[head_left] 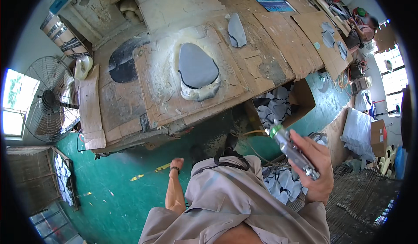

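Observation:
My right hand [317, 168] is raised at the right, its fingers wrapped round a metal spray gun [296, 153] with a green ring near its nozzle. The gun points up and left, toward the workbench. My left hand [176, 164] hangs low beside my body, its fingers curled in with nothing visible in them. On the bench, apart from both hands, a grey rounded pad [198, 65] with a dark edge lies on a pale, crusted form [200, 93]. Yellowish-white residue surrounds it on the cardboard.
A cardboard-covered bench [246, 72] spans the front. Beneath its right side stands a carton [305, 97] of grey fabric pieces. More pieces [283, 184] lie in a heap by my right side. A large fan [50, 98] stands left. Another person [365, 30] sits far right.

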`<state>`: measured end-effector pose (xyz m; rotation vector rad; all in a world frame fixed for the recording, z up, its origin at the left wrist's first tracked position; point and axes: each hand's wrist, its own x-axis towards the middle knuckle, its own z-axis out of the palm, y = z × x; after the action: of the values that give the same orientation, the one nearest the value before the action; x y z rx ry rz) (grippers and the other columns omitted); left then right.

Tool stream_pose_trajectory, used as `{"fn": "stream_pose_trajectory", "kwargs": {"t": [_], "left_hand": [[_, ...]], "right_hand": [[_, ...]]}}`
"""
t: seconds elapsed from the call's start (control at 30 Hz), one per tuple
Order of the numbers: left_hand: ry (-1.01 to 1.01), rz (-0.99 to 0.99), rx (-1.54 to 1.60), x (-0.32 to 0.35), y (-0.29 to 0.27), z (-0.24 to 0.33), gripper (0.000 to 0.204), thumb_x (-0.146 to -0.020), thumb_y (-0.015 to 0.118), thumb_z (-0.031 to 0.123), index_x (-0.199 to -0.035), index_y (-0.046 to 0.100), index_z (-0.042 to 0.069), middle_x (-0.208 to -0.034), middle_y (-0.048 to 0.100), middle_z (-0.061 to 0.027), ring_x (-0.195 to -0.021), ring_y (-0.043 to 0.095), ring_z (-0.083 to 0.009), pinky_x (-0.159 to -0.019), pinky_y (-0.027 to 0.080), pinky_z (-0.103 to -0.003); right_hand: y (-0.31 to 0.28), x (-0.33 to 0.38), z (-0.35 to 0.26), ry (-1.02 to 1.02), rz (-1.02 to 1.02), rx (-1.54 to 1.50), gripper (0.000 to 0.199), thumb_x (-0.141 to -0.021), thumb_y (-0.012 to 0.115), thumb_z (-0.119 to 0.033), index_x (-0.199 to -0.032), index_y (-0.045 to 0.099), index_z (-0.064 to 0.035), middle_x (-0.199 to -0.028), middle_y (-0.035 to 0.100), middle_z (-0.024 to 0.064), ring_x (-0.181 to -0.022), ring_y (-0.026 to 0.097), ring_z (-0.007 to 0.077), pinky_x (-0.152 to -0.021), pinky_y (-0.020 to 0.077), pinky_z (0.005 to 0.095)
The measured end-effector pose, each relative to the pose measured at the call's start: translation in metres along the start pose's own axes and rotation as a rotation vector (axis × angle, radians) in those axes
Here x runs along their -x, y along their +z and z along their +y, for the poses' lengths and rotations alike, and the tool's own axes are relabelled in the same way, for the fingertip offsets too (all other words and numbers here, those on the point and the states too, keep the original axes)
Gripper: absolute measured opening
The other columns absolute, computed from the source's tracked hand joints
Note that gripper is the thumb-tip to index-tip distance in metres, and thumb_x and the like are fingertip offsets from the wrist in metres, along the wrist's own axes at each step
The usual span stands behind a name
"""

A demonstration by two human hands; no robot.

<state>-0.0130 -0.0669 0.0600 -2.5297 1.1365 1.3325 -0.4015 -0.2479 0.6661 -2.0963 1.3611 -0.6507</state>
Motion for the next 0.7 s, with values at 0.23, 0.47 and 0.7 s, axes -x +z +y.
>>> {"fn": "stream_pose_trajectory", "kwargs": {"t": [0.23,0.47,0.7], "left_hand": [[-0.567,-0.374,0.688,0.041,0.053,-0.077,0.033,-0.102,0.060,0.037,-0.124,0.067,0.013,-0.108,0.076,-0.0079,-0.085,0.074,-0.0239,-0.069,0.061,-0.047],[-0.459,-0.158,0.958,-0.006,0.019,-0.074,0.029,-0.098,0.066,0.028,-0.119,0.068,0.009,-0.093,0.075,-0.0063,-0.076,0.071,-0.0229,-0.062,0.056,-0.039],[-0.181,-0.137,1.134,-0.062,-0.016,-0.062,0.024,-0.101,0.064,0.027,-0.117,0.063,0.009,-0.088,0.072,-0.0074,-0.062,0.064,-0.0161,-0.048,0.049,-0.036]], "right_hand": [[0.016,0.007,-0.026,0.099,0.041,0.079,0.061,-0.068,0.075,-0.001,-0.130,0.069,0.0000,-0.093,0.071,0.0163,-0.081,0.068,0.0300,-0.081,0.0508,0.0342],[0.019,0.011,-0.037,-0.095,-0.127,0.195,0.087,-0.056,0.065,-0.001,-0.142,0.054,0.0073,-0.093,0.065,0.0191,-0.079,0.066,0.0346,-0.075,0.0528,0.0353],[0.051,0.009,-0.075,-0.066,-0.161,0.214,0.086,-0.059,0.058,0.007,-0.145,0.051,0.0074,-0.106,0.065,0.0230,-0.091,0.067,0.0386,-0.084,0.0532,0.0368]]}}
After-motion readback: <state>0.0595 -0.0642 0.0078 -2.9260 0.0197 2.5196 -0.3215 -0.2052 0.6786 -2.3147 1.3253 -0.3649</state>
